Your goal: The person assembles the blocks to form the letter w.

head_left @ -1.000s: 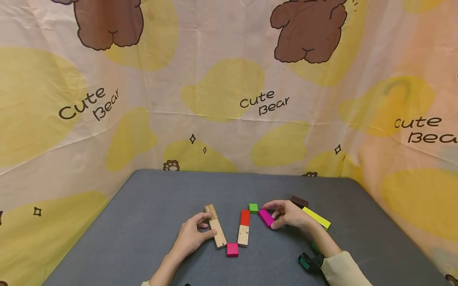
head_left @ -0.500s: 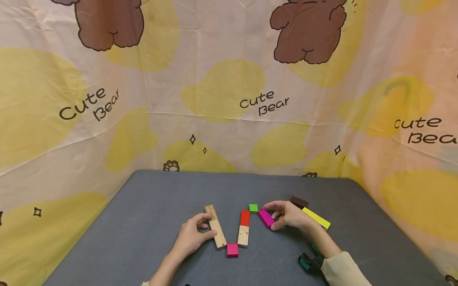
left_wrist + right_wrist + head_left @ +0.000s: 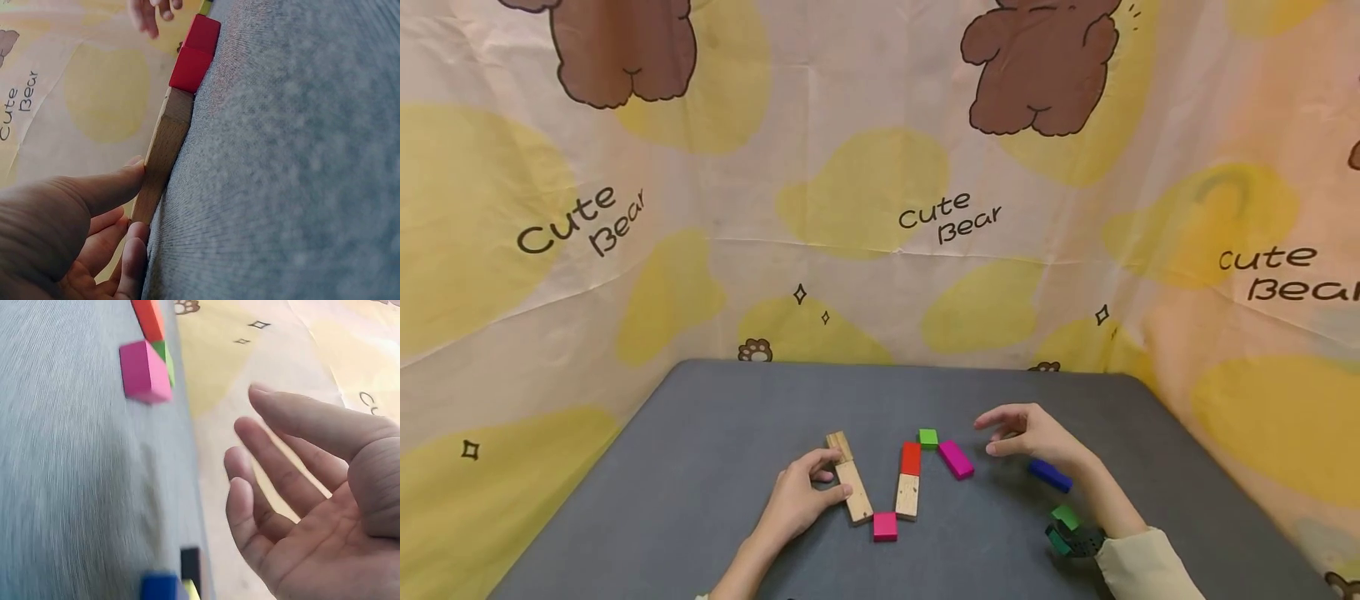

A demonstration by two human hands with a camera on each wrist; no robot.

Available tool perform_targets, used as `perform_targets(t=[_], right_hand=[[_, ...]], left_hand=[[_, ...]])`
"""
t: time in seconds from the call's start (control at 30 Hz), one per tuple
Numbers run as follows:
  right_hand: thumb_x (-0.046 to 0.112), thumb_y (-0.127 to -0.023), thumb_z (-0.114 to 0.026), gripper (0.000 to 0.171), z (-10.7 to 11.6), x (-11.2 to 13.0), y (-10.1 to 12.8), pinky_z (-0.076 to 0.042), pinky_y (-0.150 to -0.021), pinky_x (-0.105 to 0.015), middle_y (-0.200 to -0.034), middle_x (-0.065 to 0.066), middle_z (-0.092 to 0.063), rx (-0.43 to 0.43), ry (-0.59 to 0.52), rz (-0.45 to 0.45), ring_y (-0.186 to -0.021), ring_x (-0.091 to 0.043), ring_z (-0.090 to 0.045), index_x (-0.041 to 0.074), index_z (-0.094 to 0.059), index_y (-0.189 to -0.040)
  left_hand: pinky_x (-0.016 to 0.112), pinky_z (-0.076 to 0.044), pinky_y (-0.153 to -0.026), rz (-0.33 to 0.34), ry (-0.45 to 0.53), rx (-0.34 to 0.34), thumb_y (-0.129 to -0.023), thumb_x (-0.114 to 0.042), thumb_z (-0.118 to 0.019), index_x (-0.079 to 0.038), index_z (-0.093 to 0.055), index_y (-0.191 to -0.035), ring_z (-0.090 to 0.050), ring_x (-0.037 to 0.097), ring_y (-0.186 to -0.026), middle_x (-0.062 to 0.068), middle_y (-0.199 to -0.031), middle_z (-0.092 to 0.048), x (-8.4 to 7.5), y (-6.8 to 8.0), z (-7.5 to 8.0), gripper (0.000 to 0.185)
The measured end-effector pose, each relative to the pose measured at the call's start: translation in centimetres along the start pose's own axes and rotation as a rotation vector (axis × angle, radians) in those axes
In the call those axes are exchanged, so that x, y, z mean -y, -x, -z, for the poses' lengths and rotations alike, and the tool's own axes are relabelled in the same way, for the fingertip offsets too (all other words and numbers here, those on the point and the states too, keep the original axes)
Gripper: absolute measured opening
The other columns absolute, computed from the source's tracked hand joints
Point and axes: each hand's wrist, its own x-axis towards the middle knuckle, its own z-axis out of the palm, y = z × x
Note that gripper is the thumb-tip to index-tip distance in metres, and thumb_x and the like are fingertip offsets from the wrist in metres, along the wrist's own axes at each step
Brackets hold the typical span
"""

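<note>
In the head view, two plain wooden blocks (image 3: 853, 492) lie end to end in a slanting line. My left hand (image 3: 805, 492) holds them at their left side, thumb on the nearer block and index finger by the farther one. The left wrist view shows the thumb tip at the wooden block's (image 3: 164, 150) edge, with curled fingers lower down. My right hand (image 3: 1033, 433) hovers with loosely bent fingers and nothing in them, right of a magenta block (image 3: 956, 460). That block lies with one end by a small green block (image 3: 928, 438).
A red block (image 3: 911, 458) and a wooden block (image 3: 907, 497) form another line, with a pink block (image 3: 885, 527) at its near end. A blue block (image 3: 1050, 475) and green block (image 3: 1065, 517) lie by the right forearm. Dark (image 3: 191, 569) and yellow (image 3: 192, 590) blocks show in the right wrist view.
My right hand has let go of the magenta block and moved up and right, uncovering the blue block and hiding the yellow and dark ones in the head view. The left hand stays put.
</note>
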Motion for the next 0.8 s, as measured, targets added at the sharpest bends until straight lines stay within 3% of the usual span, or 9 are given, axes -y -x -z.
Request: perform_targets(t=[0.1,0.23,0.4,0.8], right_hand=[[0.011,-0.085,-0.078,0.037,1.5,-0.1,1.4,-0.053,-0.071,-0.035,-0.111,-0.024,-0.065,0.006,0.048,0.0,-0.089,-0.032,-0.061,0.0,-0.068,-0.12],[0.007,-0.087,-0.075,0.036,3.9,-0.6,3.5,-0.055,-0.071,-0.036,-0.116,-0.023,-0.064,0.097,0.098,0.013,-0.094,-0.037,-0.061,0.0,-0.067,-0.122],[0.002,-0.087,-0.073,0.04,6.4,-1.8,5.0,-0.056,-0.073,-0.041,-0.124,-0.024,-0.061,0.18,0.067,0.014,-0.101,-0.042,-0.059,-0.001,-0.064,-0.127],[-0.003,-0.087,-0.071,0.049,7.4,-3.3,5.6,-0.056,-0.072,-0.043,-0.127,-0.033,-0.055,0.248,-0.047,-0.003,-0.094,-0.041,-0.06,-0.011,-0.054,-0.132]], left_hand=[[0.046,-0.05,-0.083,-0.01,0.006,0.004,-0.077,-0.021,-0.086,-0.012,-0.066,-0.125,-0.064,0.019,-0.097,0.008,-0.124,-0.065,-0.1,-0.1,0.0,0.052],[0.046,-0.049,-0.084,-0.02,0.012,0.005,-0.077,-0.02,-0.086,-0.012,-0.067,-0.124,-0.064,0.019,-0.097,0.008,-0.123,-0.066,-0.2,-0.3,0.1,0.051],[0.045,-0.049,-0.084,-0.019,0.021,0.005,-0.077,-0.019,-0.086,-0.011,-0.067,-0.124,-0.064,0.019,-0.097,0.007,-0.123,-0.066,-0.2,-0.2,0.4,0.052],[0.045,-0.05,-0.084,-0.014,0.008,0.006,-0.077,-0.02,-0.086,-0.011,-0.067,-0.124,-0.064,0.018,-0.096,0.007,-0.122,-0.066,0.1,0.1,0.5,0.052]])
